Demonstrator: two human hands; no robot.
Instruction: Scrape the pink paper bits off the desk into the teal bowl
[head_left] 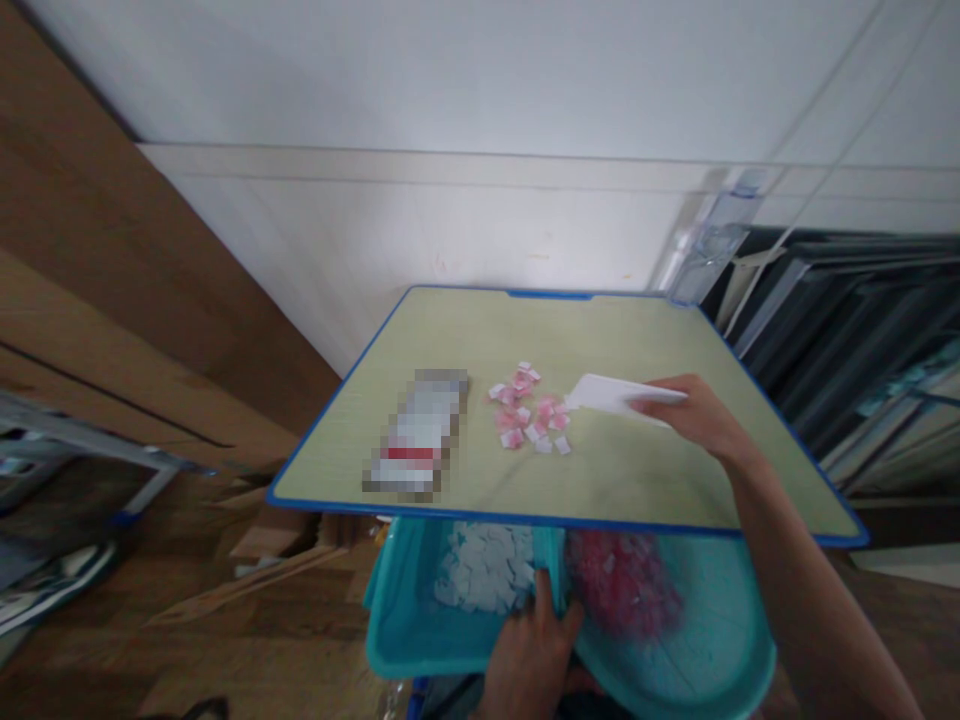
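The right hand (694,410) is closed on a flat, white, card-like piece (607,393), its far end just beside small pink-and-white squares (512,438) on a pale-yellow, blue-edged tabletop (637,480). The left hand (531,645), its grip unclear, rests between a rectangular teal tub (420,645) and a round teal basin (724,630).

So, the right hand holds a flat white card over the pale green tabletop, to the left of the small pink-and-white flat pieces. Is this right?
Not quite: the head view shows the flat white card to the right of the small pink-and-white flat pieces, not left. The right hand does hold it over the pale green tabletop.
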